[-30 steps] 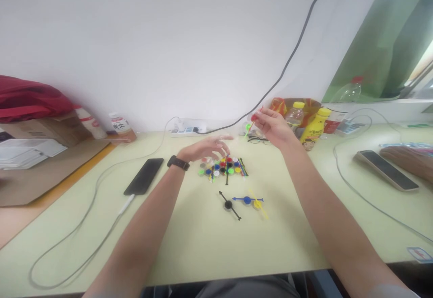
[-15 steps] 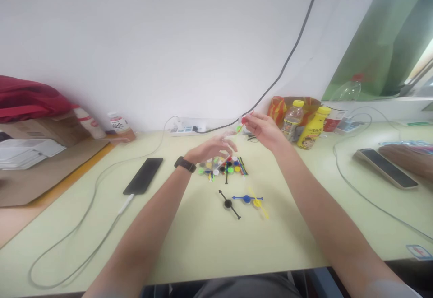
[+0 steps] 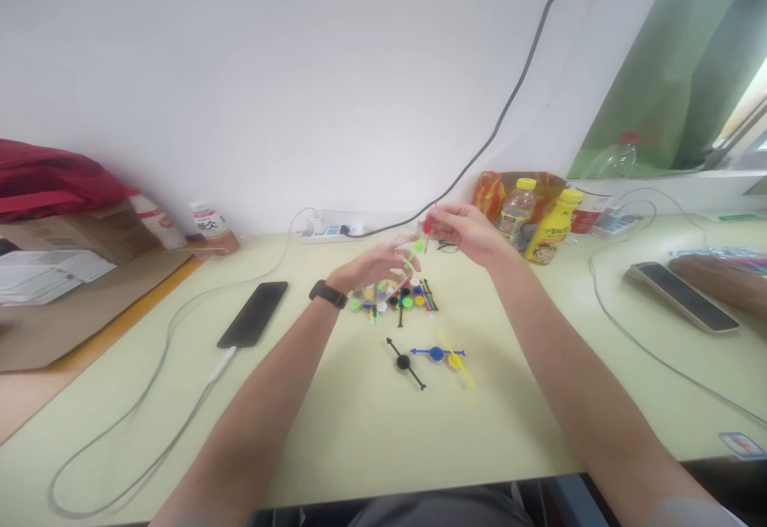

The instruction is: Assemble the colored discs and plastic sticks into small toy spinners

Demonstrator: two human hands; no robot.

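Above the far part of the table, my right hand [image 3: 464, 229] pinches a red arrow spinner [image 3: 427, 227] with thumb and fingertips. My left hand [image 3: 383, 265], wearing a black wristband, is closed with curled fingers on a green arrow spinner [image 3: 418, 246], just below the red one. Blur hides exactly where its fingers grip. Beneath the hands lies a pile of coloured discs and arrows [image 3: 408, 302]. Nearer to me are a black arrow spinner [image 3: 403, 362], a blue arrow spinner [image 3: 437, 354] and a yellow arrow spinner [image 3: 455, 361], the last two touching or overlapping.
A black phone [image 3: 254, 314] on a white cable lies left of my arm. Along the wall stand a power strip [image 3: 332, 231] and several bottles, including a yellow bottle [image 3: 552, 227]. Another person's hand [image 3: 719, 279] rests at the right, beside a second phone [image 3: 685, 297].
The red spinner in my right hand has come slightly down and left, its arrow turning more upright. The green spinner now shows lower, by my left fingertips. The spinners on the table have stayed put.
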